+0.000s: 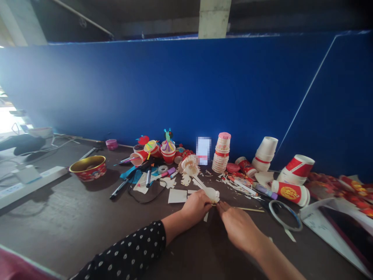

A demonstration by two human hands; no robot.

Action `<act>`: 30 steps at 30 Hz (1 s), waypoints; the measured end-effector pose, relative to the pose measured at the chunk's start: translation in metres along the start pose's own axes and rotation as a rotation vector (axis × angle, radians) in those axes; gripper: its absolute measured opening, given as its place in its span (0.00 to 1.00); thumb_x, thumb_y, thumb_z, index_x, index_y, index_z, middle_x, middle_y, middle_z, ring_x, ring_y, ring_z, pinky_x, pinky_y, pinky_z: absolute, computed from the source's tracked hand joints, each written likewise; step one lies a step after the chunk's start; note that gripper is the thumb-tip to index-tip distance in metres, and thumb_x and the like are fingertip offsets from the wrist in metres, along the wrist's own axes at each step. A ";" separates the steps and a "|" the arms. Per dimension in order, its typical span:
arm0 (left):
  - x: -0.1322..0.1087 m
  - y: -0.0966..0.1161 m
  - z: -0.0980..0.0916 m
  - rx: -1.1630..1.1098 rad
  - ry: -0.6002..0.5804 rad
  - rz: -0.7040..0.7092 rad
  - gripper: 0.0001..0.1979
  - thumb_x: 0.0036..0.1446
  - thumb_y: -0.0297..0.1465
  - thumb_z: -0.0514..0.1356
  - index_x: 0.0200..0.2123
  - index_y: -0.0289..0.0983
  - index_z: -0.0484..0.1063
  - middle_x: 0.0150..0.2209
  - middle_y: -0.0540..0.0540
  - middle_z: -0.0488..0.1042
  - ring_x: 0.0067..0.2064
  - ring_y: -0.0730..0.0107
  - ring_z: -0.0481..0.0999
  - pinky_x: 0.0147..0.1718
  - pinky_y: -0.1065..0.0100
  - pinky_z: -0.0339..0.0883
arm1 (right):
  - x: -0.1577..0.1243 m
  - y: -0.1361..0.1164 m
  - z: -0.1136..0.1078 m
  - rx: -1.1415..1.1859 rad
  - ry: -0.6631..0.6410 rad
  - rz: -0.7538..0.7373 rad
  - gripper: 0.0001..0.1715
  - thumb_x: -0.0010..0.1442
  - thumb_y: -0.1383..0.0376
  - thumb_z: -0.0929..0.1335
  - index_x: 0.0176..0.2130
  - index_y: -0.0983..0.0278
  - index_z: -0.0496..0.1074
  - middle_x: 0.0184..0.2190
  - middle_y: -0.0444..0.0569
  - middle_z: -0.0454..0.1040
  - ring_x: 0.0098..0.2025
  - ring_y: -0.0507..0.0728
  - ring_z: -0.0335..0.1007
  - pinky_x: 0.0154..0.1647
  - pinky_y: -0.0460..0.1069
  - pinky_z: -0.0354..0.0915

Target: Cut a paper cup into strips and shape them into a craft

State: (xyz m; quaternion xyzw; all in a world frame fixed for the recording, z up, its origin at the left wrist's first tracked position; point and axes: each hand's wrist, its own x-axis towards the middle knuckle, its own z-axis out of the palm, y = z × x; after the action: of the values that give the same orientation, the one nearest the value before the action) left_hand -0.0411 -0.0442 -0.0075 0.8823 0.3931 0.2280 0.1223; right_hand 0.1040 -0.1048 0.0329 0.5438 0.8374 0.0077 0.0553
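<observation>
A white paper piece [210, 193] with a curled, frilled end is pinched in my left hand [196, 207] over the table. My right hand [238, 226] comes in from the right, its closed fingertips at the lower edge of the same piece, close to my left fingers. A thin wooden stick [252, 210] lies by my right knuckles; its left end is hidden behind that hand. A strip of white paper [199, 182] reaches from the held piece toward a frilly cream paper shape [190, 167]. Left of my left hand lies a flat white card [177, 196].
Behind are a stack of paper cups [220, 155] and decorated cups [168, 152]. Markers [148, 178] and paper scraps lie around. A tape roll [285, 216] and a tray holding a dark phone-like object [346, 229] are right. A red bowl [89, 171] and power strip [32, 186] are left.
</observation>
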 end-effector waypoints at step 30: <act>0.001 0.005 -0.003 0.017 -0.012 -0.094 0.09 0.53 0.25 0.56 0.26 0.34 0.75 0.30 0.45 0.73 0.35 0.66 0.70 0.35 0.70 0.61 | 0.000 0.010 0.011 0.064 0.093 0.020 0.22 0.55 0.77 0.55 0.43 0.67 0.70 0.43 0.57 0.67 0.42 0.58 0.62 0.42 0.50 0.56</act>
State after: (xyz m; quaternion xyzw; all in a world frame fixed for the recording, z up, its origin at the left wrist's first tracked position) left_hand -0.0385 -0.0471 -0.0027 0.8652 0.4355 0.2134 0.1275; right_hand 0.1143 -0.1009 0.0225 0.5528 0.8333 0.0069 -0.0013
